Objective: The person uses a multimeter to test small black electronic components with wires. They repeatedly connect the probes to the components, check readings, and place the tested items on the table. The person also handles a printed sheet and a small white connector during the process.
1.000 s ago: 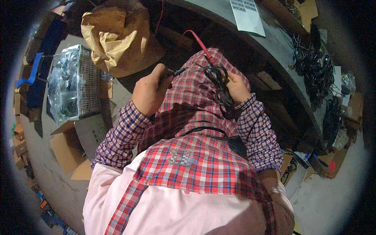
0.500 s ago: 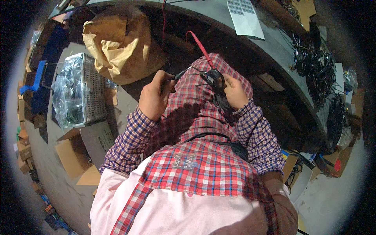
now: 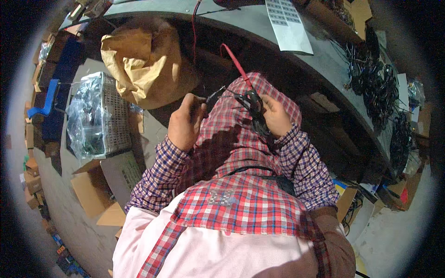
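My right hand (image 3: pixel 277 116) is closed on a bundled black cable (image 3: pixel 254 103), held over the apron on my lap. A slim red test probe (image 3: pixel 241 68) rises from the same grip, its red lead bending over at the top. My left hand (image 3: pixel 183 123) pinches a thin, dark, pen-like piece (image 3: pixel 213 96) between thumb and fingers. That piece points toward the cable bundle, where a thin cable end lies close to its tip; whether they touch I cannot tell.
A grey workbench (image 3: pixel 320 60) curves ahead, bearing a printed sheet (image 3: pixel 289 28) and heaps of black cables (image 3: pixel 371 78). A brown paper bag (image 3: pixel 139 65) stands ahead left, beside a white plastic basket (image 3: pixel 116 116) with clear bags. An opened carton (image 3: pixel 90 190) sits below it.
The whole scene sits slightly lower in the picture. Both hands keep their grips, and the cable bundle in my right hand has turned a little.
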`<control>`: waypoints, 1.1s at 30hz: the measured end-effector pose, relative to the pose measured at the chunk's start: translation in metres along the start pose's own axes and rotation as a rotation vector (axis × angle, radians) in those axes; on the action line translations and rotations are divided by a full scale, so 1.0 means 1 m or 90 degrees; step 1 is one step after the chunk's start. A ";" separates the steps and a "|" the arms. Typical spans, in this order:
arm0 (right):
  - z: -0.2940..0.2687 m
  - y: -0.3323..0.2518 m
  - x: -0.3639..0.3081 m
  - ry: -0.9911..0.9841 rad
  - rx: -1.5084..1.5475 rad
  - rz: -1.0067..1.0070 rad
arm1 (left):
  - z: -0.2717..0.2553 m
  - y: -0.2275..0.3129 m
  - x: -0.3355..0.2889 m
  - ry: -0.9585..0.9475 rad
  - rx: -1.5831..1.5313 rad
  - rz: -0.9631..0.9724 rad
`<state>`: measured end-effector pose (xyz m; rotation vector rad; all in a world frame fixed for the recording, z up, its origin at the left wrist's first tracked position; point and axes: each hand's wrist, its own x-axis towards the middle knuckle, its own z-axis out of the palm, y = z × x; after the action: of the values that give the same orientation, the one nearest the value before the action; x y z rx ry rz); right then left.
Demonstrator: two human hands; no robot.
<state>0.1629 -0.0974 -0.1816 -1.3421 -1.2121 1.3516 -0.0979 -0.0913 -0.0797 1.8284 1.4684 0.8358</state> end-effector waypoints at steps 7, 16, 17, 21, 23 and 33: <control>0.015 -0.012 0.003 0.038 -0.072 -0.050 | 0.001 0.007 0.003 0.036 -0.057 0.010; 0.006 -0.020 0.012 0.003 -0.082 -0.008 | 0.007 0.005 0.021 -0.005 -0.020 -0.039; 0.005 -0.015 0.013 0.000 -0.076 -0.011 | 0.009 0.002 0.022 -0.008 -0.039 -0.039; 0.003 -0.018 0.015 -0.023 -0.037 0.017 | 0.009 0.005 0.025 -0.023 -0.021 -0.058; 0.005 -0.021 0.015 -0.013 -0.027 0.019 | 0.009 0.005 0.026 -0.022 -0.024 -0.058; 0.004 -0.012 0.019 -0.033 -0.059 0.034 | 0.008 -0.001 0.024 -0.044 -0.032 -0.069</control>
<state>0.1572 -0.0773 -0.1732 -1.4197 -1.2959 1.3901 -0.0877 -0.0682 -0.0835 1.7077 1.4762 0.7430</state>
